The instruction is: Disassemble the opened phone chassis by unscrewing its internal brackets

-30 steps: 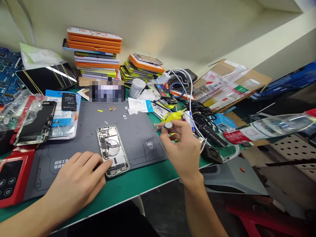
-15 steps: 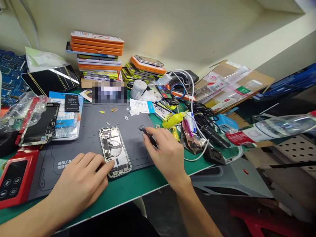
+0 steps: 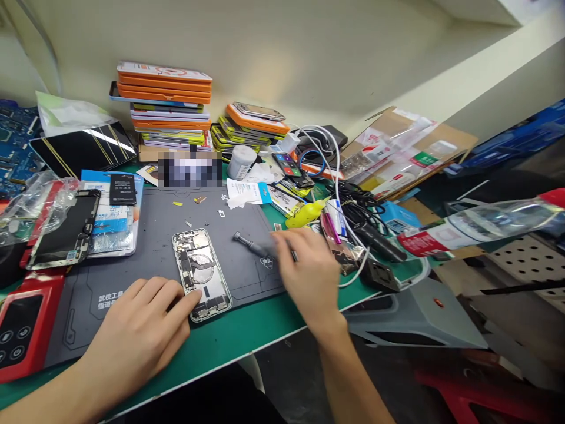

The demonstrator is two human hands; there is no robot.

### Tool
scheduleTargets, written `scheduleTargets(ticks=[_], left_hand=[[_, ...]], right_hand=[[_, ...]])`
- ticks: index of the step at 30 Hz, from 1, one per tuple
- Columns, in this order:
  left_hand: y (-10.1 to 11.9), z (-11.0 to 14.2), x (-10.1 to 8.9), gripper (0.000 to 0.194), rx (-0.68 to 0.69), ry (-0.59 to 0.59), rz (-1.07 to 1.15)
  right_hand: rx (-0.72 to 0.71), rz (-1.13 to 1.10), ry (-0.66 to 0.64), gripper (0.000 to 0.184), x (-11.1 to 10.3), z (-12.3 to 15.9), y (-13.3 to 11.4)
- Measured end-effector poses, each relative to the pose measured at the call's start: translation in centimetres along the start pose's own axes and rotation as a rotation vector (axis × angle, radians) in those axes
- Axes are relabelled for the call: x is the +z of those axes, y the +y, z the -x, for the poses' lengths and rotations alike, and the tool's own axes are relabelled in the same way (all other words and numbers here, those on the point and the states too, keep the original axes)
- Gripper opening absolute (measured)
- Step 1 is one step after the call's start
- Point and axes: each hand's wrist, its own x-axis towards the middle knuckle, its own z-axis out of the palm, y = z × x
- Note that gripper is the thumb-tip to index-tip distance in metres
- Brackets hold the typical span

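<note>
Lying with its insides exposed by the near edge of the grey mat (image 3: 159, 235), the phone (image 3: 202, 274) is at 2 o'clock from the left hand (image 3: 141, 318), its long axis running from just before 12 to just before 6. That hand is the nearer one: a fingertip touches the phone's lower face, the other fingers loosely curled, no grip visible. The phone is a flat, round-cornered slab with a smooth pale rim; a silvery disc sits mid-body, crossed by a dark strip.

At the phone's 2 o'clock, apart from it, is a slim, dark grey rod-shaped tool (image 3: 249, 244) with a ringed end, its axis from 10 to 4. The right hand (image 3: 311, 277) is at its 4 o'clock, fingers bent and blurred; I cannot tell whether they grip it.

Beyond the phone, between 11 and 1, lie a yellow sliver (image 3: 177, 204) and a thin white frame (image 3: 221, 213). Further out at 2 o'clock is a tapering yellow bottle (image 3: 306, 213); towards 10, a black display panel (image 3: 66, 229). Smooth green bench (image 3: 216, 347) shows at 6.
</note>
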Motion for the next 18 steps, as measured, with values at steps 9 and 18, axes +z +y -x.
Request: scheduleTargets(ticks=[9, 18], left_hand=[[0.2, 0.0, -0.1, 0.025, -0.010, -0.019, -0.016], [0.4, 0.1, -0.1, 0.023, -0.023, 0.007, 0.024]], right_hand=[[0.340, 0.353, -0.372, 0.035, -0.7, -0.1, 4.4], [0.367, 0.288, -0.338, 0.030, -0.2, -0.3, 5.2]])
